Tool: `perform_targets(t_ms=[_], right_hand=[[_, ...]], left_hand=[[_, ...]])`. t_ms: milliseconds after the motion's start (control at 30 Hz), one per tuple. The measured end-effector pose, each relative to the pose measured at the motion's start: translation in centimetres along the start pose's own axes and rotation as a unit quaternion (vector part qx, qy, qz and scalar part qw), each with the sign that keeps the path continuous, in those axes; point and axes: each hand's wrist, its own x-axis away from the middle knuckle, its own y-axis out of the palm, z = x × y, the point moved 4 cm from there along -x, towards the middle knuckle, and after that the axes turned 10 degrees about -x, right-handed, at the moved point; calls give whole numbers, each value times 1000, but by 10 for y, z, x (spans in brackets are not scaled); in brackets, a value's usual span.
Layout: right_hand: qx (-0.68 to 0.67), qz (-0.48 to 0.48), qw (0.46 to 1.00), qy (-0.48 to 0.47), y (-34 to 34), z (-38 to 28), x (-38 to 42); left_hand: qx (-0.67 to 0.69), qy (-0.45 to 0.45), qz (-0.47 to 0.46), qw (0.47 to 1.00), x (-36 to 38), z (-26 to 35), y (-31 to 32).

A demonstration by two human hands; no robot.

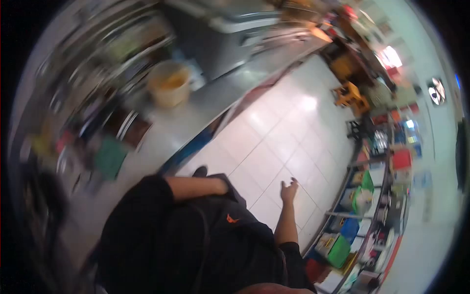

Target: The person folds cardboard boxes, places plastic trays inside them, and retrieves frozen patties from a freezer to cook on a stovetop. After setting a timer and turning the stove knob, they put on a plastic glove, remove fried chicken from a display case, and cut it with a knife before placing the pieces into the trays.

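My left hand [221,186] is at the front of my black apron [215,235], its fingers hidden by a fold of dark cloth. A small orange mark shows on the apron's front. Out to the right, my right hand [290,188] hangs above the tiled floor [264,161] with nothing in it, fingers apart. The toe of a dark shoe [200,171] peeks out past my left forearm.
Along the left runs a metal counter [196,122] bearing a pale bucket [169,88] with something yellow-orange in it, a green cloth-like item [110,157] and blurred kitchenware. Loaded shelves [342,215] line the right wall. Orange stools [348,95] stand farther ahead.
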Motion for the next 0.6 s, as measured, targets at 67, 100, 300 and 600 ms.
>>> perform_targets(t_ms=[67, 100, 300, 600], right_hand=[[56, -29, 998, 2, 5, -4, -32], [85, -49, 995, 23, 13, 18, -37], [73, -101, 958, 258, 62, 216, -2], [-10, -193, 933, 302, 96, 331, -191]], left_hand=[[72, 12, -79, 994, 26, -28, -129], [63, 4, -47, 997, 43, -37, -200], [177, 187, -74, 963, -103, -147, -299], [468, 103, 103, 872, -333, -236, -524]])
